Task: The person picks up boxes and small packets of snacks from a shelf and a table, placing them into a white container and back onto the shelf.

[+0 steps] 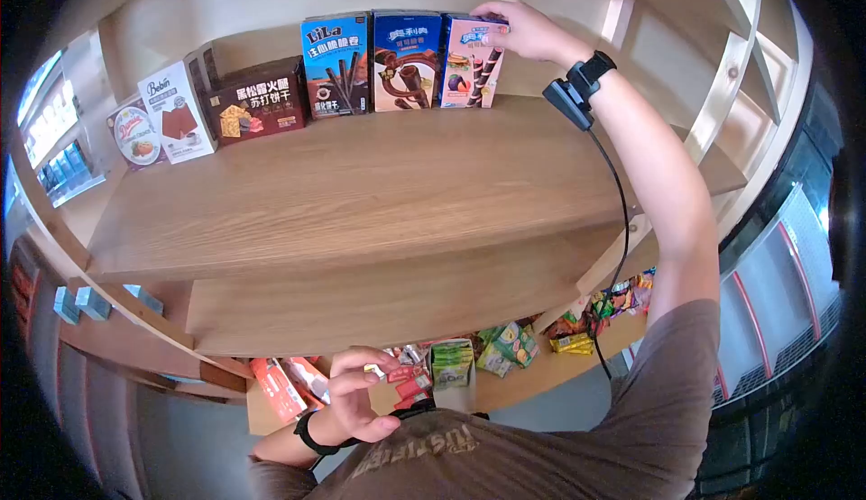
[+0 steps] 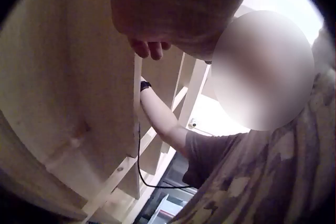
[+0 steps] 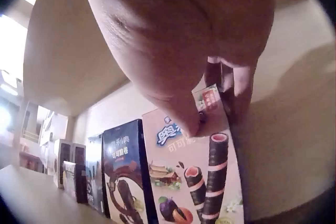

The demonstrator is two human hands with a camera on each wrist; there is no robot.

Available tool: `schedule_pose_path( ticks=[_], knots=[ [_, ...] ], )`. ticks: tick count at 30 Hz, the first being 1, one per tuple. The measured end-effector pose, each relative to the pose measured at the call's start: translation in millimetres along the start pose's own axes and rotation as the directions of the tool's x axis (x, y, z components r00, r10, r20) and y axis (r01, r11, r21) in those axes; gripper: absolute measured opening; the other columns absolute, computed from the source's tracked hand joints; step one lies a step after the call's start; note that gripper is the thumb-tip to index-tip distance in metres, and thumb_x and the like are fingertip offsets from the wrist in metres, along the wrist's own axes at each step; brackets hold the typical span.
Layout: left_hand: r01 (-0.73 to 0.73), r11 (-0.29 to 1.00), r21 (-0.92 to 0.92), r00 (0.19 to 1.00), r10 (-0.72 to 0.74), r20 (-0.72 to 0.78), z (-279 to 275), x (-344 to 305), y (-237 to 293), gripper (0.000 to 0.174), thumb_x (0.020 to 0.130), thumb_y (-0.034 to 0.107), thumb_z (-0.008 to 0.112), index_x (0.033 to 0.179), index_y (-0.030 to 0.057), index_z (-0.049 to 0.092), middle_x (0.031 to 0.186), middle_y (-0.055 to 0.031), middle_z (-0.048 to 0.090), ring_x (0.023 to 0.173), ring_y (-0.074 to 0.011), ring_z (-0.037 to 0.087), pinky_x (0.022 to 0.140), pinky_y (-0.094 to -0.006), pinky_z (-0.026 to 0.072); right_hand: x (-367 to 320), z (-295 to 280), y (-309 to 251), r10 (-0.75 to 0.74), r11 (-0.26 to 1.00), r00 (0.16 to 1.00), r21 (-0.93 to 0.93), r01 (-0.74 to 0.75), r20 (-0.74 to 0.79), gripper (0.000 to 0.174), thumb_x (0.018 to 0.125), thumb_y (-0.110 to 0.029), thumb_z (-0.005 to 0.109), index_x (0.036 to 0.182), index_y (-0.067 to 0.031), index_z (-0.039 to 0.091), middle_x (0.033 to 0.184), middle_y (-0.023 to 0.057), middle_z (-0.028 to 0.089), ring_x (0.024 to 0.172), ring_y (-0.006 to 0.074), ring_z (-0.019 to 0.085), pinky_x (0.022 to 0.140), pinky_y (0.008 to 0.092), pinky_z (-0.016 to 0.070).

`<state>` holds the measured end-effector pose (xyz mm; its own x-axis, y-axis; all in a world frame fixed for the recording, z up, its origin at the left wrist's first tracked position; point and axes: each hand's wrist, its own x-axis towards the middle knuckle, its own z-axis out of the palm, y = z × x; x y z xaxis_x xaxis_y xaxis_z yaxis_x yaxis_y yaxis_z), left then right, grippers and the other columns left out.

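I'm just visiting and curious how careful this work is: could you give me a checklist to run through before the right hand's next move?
1. Right hand has a grip on the pink box: ok, at its top corner.
2. Pink box upright on the shelf: ok, printed front facing out.
3. Pink box apart from the dark-blue box: cannot tell; they stand side by side, very close.
4. Left hand free: ok, it holds nothing.
5. Cable away from the boxes: ok, it hangs from the right wrist beside the forearm.
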<state>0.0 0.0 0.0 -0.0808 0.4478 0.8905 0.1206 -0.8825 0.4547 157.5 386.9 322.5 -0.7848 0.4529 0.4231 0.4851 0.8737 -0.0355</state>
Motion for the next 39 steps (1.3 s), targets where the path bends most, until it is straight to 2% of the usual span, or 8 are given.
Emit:
schedule_pose_path(
  ticks=[2, 5, 9, 15, 21, 27, 32, 39],
  knots=[
    [-0.007, 1.0, 0.003, 1.0, 0.007, 0.003, -2, 0, 3, 0.058, 0.082, 0.038, 0.07, 0.121, 0.0069, 0.04, 0.116, -0.0196, 0.045, 0.094, -0.0273, 0.053, 0.078, -0.0383, 0.0482, 1, 8, 2, -0.103, 0.974, 0.982, -0.216, 0.068, -0.157, 0.042, 0.083, -0.017, 0.066, 0.122, -0.006, 0.056, 0.109, 0.0145, 0.055, 0.102, 0.0279, 0.056, 0.091, 0.0368, 0.0459],
    [-0.018, 1.0, 0.007, 1.0, 0.018, 0.007, 2, 3, -4, 0.057, 0.082, 0.038, 0.07, 0.12, 0.0069, 0.041, 0.115, -0.0198, 0.045, 0.093, -0.0272, 0.053, 0.077, -0.0379, 0.0485, 0, 13, 11, -0.145, 0.965, 0.964, -0.246, 0.089, -0.222, 0.039, 0.083, -0.016, 0.064, 0.12, -0.0055, 0.056, 0.105, 0.0144, 0.055, 0.097, 0.0278, 0.057, 0.089, 0.0365, 0.0468],
    [-0.016, 1.0, 0.001, 1.0, 0.016, 0.008, 4, 5, -8, 0.056, 0.082, 0.038, 0.07, 0.119, 0.007, 0.041, 0.115, -0.0198, 0.045, 0.093, -0.0275, 0.053, 0.077, -0.0378, 0.0488, 1, 10, 6, -0.078, 0.975, 0.976, -0.219, 0.032, -0.204, 0.038, 0.084, -0.017, 0.064, 0.119, -0.0049, 0.056, 0.106, 0.0139, 0.055, 0.095, 0.0276, 0.058, 0.088, 0.0362, 0.0473],
    [-0.01, 1.0, 0.011, 0.999, 0.01, 0.031, 6, 5, -11, 0.055, 0.082, 0.037, 0.07, 0.118, 0.0072, 0.041, 0.115, -0.0198, 0.045, 0.093, -0.0279, 0.054, 0.076, -0.0376, 0.0489, 5, 13, 7, -0.178, 0.961, 0.95, -0.253, 0.112, -0.258, 0.036, 0.084, -0.018, 0.064, 0.116, -0.0038, 0.057, 0.107, 0.015, 0.057, 0.099, 0.0287, 0.058, 0.088, 0.0363, 0.0476],
    [-0.001, 0.999, 0.033, 1.0, 0.0, 0.027, 4, 4, -12, 0.054, 0.082, 0.038, 0.07, 0.116, 0.0072, 0.042, 0.113, -0.0194, 0.045, 0.092, -0.0274, 0.055, 0.075, -0.037, 0.0489, 6, 12, 10, -0.082, 0.985, 0.967, -0.17, 0.041, -0.24, 0.036, 0.081, -0.015, 0.065, 0.115, -0.0033, 0.059, 0.108, 0.0158, 0.058, 0.104, 0.0305, 0.056, 0.091, 0.0372, 0.0461],
    [-0.001, 0.998, 0.061, 0.999, -0.002, 0.051, 3, 2, -13, 0.053, 0.083, 0.039, 0.069, 0.116, 0.0075, 0.041, 0.113, -0.0193, 0.045, 0.092, -0.0272, 0.055, 0.073, -0.0357, 0.0485, 2, 7, 2, -0.095, 0.946, 0.977, -0.324, 0.028, -0.192, 0.04, 0.078, -0.013, 0.066, 0.117, -0.0064, 0.058, 0.107, 0.016, 0.057, 0.104, 0.0312, 0.055, 0.092, 0.0379, 0.045],
    [0.008, 0.998, 0.055, 0.998, -0.012, 0.055, 4, 1, -14, 0.053, 0.083, 0.039, 0.069, 0.116, 0.0077, 0.041, 0.113, -0.0195, 0.045, 0.093, -0.0276, 0.055, 0.073, -0.0352, 0.0484, 4, 9, 3, -0.036, 0.977, 0.982, -0.212, -0.004, -0.184, 0.042, 0.078, -0.011, 0.066, 0.118, -0.0064, 0.056, 0.108, 0.0166, 0.056, 0.103, 0.0308, 0.056, 0.091, 0.0387, 0.0456],
    [0.002, 0.997, 0.075, 0.998, -0.007, 0.065, 4, 0, -14, 0.052, 0.083, 0.039, 0.068, 0.116, 0.0076, 0.041, 0.113, -0.0196, 0.045, 0.093, -0.0274, 0.056, 0.072, -0.0349, 0.0481, 9, 8, 6, -0.032, 0.982, 0.984, -0.188, -0.001, -0.173, 0.041, 0.079, -0.012, 0.066, 0.119, -0.0069, 0.056, 0.109, 0.0167, 0.056, 0.101, 0.0305, 0.056, 0.089, 0.039, 0.0467]
  ],
)
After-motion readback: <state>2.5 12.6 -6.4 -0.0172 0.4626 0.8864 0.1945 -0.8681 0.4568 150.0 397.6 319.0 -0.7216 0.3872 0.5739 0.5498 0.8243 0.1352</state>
